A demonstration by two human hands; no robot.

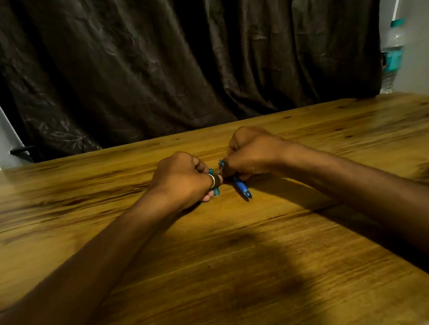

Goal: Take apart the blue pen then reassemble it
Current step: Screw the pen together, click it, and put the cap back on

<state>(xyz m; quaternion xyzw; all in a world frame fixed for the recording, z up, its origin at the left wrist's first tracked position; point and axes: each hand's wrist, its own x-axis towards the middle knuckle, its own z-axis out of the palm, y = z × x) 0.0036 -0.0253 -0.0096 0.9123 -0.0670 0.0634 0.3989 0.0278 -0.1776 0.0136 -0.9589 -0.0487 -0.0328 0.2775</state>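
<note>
Right hand (251, 153) pinching slim blue plastic pen barrel (241, 186), long axis running 11 to 5 o'clock, tip toward 5; left hand (182, 180) at 9 o'clock, closed on short teal pen piece (215, 190); both just above brown wooden table (252, 268); pieces near, apart.

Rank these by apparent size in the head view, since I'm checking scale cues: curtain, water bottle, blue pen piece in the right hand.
1. curtain
2. water bottle
3. blue pen piece, partly hidden by the right hand
</note>
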